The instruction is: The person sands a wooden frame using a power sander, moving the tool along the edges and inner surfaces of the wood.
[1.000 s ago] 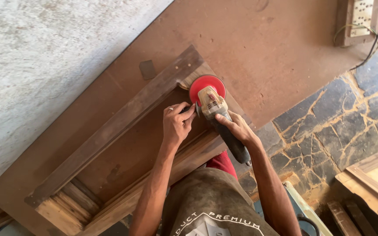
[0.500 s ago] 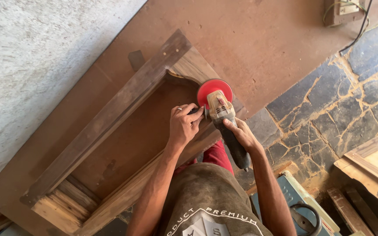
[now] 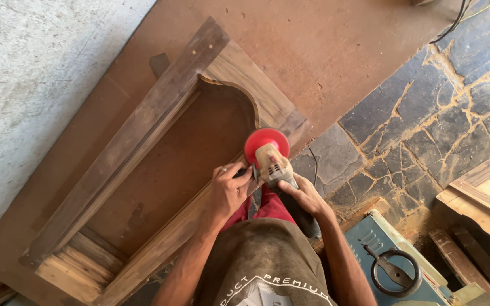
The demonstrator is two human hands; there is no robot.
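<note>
- both hands grip a dusty cream-and-black angle grinder (image 3: 277, 175) with a round red sanding disc (image 3: 266, 145).
- left hand (image 3: 229, 190) closes around the side handle; right hand (image 3: 306, 196) wraps the black body.
- red disc rests on the near rail of a dark arched wooden frame (image 3: 160, 122).
- frame lies flat on a brown board (image 3: 324, 51), beside a stone floor (image 3: 426, 113).
- blue machine with a black handwheel (image 3: 395, 271) sits lower right.
</note>
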